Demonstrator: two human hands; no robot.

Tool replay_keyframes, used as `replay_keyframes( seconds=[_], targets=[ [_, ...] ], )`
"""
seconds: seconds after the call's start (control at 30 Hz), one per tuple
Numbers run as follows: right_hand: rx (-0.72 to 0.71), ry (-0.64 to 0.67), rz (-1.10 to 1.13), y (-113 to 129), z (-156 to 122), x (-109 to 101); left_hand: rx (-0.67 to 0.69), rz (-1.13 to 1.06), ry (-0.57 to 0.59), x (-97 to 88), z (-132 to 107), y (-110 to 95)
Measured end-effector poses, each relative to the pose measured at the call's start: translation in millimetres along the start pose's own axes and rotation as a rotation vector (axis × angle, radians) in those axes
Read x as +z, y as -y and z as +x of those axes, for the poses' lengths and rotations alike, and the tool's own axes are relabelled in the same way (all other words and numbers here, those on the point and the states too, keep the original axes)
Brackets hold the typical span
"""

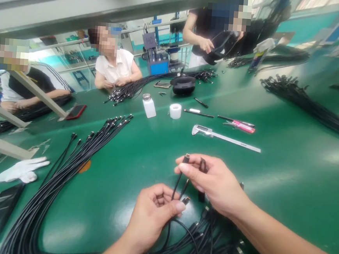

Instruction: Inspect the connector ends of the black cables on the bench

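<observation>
Black connectors (pixel 186 159) at thumb tips (pixel 183 168), tight in left grip (pixel 153 212) and right grip (pixel 217 181).

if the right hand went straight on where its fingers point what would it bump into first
Probably the far tips of the black cable bundle lying to its left on the green table. Depth is unclear: the right hand seems raised, so it might pass above them.

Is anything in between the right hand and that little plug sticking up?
No, nothing visible is. The right hand pinches the plug between thumb and finger. The left hand is lower down, not between them.
</observation>
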State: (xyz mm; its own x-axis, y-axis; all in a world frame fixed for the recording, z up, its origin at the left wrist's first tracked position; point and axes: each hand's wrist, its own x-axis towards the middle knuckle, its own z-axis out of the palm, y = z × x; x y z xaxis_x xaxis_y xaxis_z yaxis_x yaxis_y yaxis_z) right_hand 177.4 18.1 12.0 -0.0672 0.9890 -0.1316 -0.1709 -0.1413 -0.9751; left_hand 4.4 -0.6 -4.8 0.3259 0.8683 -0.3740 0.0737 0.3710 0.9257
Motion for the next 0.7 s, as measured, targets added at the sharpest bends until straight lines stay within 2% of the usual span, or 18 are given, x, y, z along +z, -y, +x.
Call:
replay_keyframes(
  seconds=[0.27,0.7],
  targets=[
    [-0.038,-0.099,-0.077,1.0,1.0,1.4,-0.029,-0.022,0.056,2.8,-2.0,-3.2],
    [-0.069,-0.108,-0.145,-0.7,0.9,1.2,-0.036,0.013,0.085,4.0,-3.1,-5.6]
  ],
)
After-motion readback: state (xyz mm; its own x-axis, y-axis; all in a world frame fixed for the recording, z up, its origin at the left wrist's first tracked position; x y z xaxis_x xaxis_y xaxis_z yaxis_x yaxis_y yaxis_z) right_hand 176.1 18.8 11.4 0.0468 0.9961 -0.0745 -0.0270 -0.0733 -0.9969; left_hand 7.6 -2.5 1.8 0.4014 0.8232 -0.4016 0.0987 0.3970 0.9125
